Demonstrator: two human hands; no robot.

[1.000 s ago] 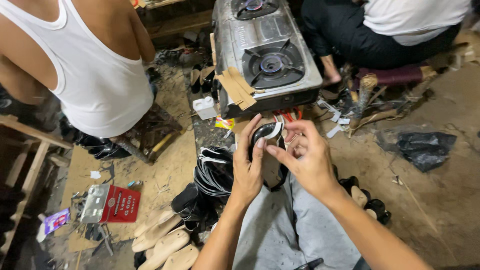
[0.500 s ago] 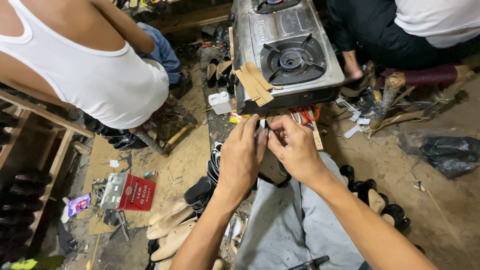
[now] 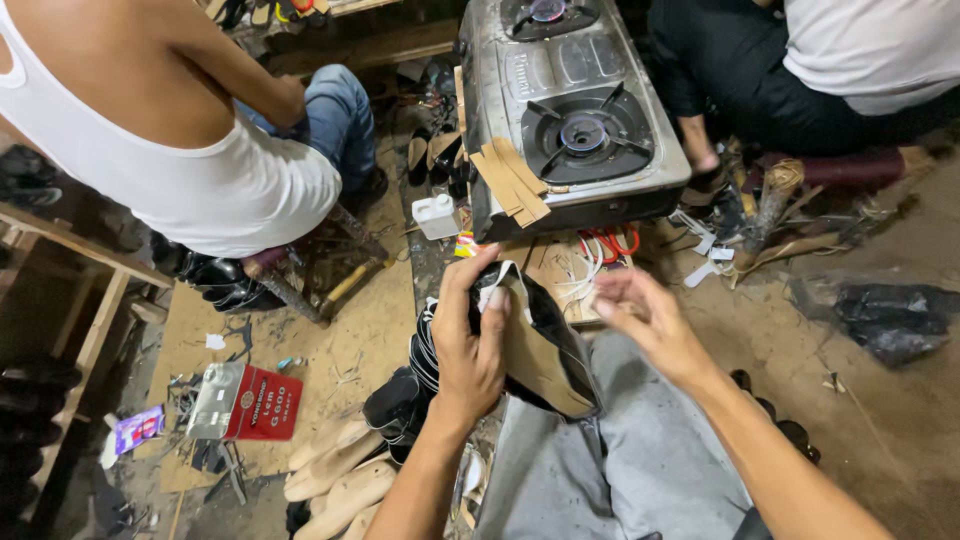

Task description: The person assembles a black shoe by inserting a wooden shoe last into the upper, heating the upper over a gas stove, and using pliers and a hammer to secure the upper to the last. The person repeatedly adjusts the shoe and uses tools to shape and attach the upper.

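Co-worker at left: a person in a white sleeveless top (image 3: 200, 170) and blue jeans sits with back to the camera, on the workshop floor.
Co-worker at top right: a second person in a white shirt and black trousers (image 3: 760, 80) sits on a low maroon stool beside the stove.
Stove: a two-burner steel gas stove (image 3: 570, 110) stands on the floor ahead, strips of tan card (image 3: 512, 180) lying over its front left corner.
Lap: the wearer's grey trousers (image 3: 630, 460) fill the bottom of the view.
Shoe upper: a black shoe upper with tan lining (image 3: 535, 345) is held above the lap, open side up, in front of the stove.
Left hand: the left hand (image 3: 470, 345) is clasped round the upper's left edge, thumb and fingers pinching it.
Right hand: the right hand (image 3: 645, 320) is blurred, fingers spread loose and holding nothing, just right of the upper and clear of it.
Floor, left: a red and silver tin (image 3: 245, 402) near pale wooden shoe lasts (image 3: 335, 480).
Scissors: red-handled scissors (image 3: 610, 242) lie under the stove's front edge.
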